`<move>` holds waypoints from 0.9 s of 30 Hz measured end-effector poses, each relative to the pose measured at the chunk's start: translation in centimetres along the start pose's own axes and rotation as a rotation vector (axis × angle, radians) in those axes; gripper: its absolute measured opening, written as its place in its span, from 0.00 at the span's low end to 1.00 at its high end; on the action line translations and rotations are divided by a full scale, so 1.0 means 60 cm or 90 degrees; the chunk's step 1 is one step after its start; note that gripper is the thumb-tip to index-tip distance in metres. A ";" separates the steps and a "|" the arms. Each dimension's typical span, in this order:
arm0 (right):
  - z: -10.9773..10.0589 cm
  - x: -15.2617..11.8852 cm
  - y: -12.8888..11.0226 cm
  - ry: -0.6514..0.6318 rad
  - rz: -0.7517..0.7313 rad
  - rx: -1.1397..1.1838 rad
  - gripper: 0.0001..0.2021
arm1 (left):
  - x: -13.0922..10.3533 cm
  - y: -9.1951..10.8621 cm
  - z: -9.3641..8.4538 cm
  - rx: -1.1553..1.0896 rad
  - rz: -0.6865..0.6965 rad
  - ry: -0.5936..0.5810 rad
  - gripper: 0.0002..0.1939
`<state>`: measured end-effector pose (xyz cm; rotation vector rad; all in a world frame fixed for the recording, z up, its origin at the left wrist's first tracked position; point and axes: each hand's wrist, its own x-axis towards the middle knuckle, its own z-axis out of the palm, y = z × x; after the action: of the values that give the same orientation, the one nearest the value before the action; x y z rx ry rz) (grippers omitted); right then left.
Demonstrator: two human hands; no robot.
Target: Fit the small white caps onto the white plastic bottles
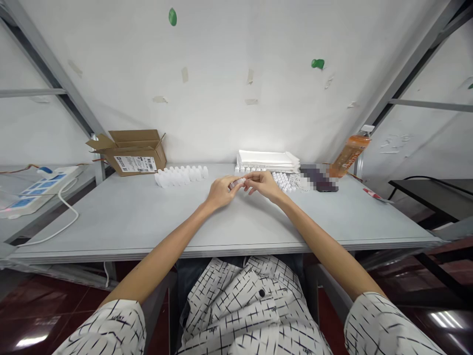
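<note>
White plastic piece [237, 183] is being held between both hands, over the worktop [236, 229].
The left hand [220, 191] is grasping it; the right hand [264, 184] is touching its end, grip unclear. Two-handed handling is apparently under way, probably calling for a steady left hold. White bottles [181, 176] are standing left of the left hand; small white parts [284, 181] and a white stack [268, 159] are crowding the space beyond the right.

Small white bottle [237, 183], nearly horizontal

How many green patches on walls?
3: upper-left patch and lower patch right of centre, both on back wall; right-edge patch, cut by frame. More may be hidden.
</note>
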<state>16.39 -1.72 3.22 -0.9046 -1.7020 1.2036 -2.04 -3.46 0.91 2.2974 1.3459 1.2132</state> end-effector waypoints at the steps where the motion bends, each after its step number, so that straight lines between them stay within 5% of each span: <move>1: -0.001 -0.001 -0.001 -0.005 -0.005 0.001 0.08 | 0.000 0.001 -0.001 -0.016 -0.007 -0.002 0.17; 27: -0.003 -0.003 0.012 -0.022 -0.063 -0.100 0.18 | -0.001 -0.004 0.003 -0.018 0.009 0.010 0.12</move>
<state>16.66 -1.60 2.51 -0.8865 -1.8670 1.0361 -2.07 -3.32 0.62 2.2867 1.3117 1.2481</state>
